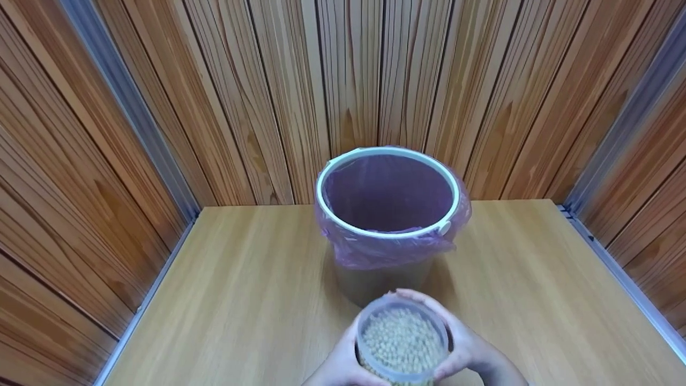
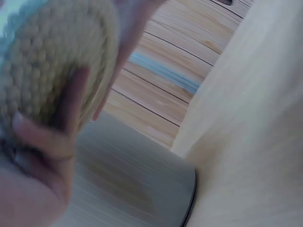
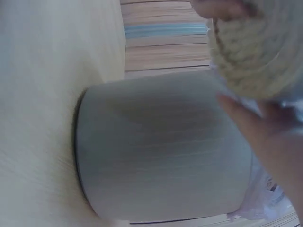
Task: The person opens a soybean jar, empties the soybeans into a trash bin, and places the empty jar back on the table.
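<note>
Tub (image 1: 403,377) of pale beans (image 1: 402,340): near side, slightly right of centre, raised above the bench (image 1: 236,300). Left grip (image 1: 345,351) clasps its left side; right grip (image 1: 465,346), its right. Bin (image 1: 383,280) stands beyond, purple bag (image 1: 383,253) folded over its rim.

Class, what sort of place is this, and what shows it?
Probably a staged work booth: wood-look panels enclose the tabletop on three visible sides, with grey strips along the corners.
</note>
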`<state>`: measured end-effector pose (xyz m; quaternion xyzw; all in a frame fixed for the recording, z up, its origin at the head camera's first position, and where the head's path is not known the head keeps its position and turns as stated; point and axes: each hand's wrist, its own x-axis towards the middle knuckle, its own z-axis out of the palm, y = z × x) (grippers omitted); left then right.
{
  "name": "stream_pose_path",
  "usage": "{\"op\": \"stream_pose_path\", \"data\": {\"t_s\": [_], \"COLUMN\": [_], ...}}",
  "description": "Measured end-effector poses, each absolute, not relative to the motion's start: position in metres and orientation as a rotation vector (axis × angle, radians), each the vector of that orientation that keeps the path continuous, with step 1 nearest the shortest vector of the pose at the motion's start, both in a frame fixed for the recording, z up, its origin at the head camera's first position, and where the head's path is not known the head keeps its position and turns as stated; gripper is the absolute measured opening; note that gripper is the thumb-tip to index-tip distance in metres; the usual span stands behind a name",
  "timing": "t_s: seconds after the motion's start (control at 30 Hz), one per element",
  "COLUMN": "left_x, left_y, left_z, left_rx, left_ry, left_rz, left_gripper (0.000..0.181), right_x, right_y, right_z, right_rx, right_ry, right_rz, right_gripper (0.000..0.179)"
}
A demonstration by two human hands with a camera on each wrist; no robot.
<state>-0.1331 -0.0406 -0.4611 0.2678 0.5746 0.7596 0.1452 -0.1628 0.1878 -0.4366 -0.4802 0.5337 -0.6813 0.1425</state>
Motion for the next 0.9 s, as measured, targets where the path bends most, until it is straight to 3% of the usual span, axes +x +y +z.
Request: {"op": "stream_pose_path", "data": {"t_s": [0.2,0.47,0.57,0.73,0.9], "left_x": [-0.131,-0.119,-0.115,-0.112,-0.109], "left_y": [-0.042,-0.031,-0.022,-0.011,-0.013], "left_z": [-0.461,-0.458,-0.457,-0.457,-0.459], "left_rx": [0.783,0.624,0.614,0.608,0.593], "left_ry": [1.630,1.993,2.144,2.411,2.231], "left_rz": [2.163,2.291,2.320,2.293,2.310], "left_gripper": [0.108,0.118,0.118,0.117,0.114], "right_x": [-0.164,-0.138,-0.128,-0.120,-0.119], "right_y": [0.187,0.187,0.179,0.163,0.163], "right_z": [-0.439,-0.443,-0.441,-0.434,-0.430], "right_rx": [-1.471,-1.282,-1.210,-1.159,-1.153], "right_ry": [1.416,1.928,2.191,2.539,2.599], "right_rz": [-1.966,-2.206,-2.207,-2.123,-2.043], "right_gripper": [0.100,0.076,0.083,0.110,0.105]}}
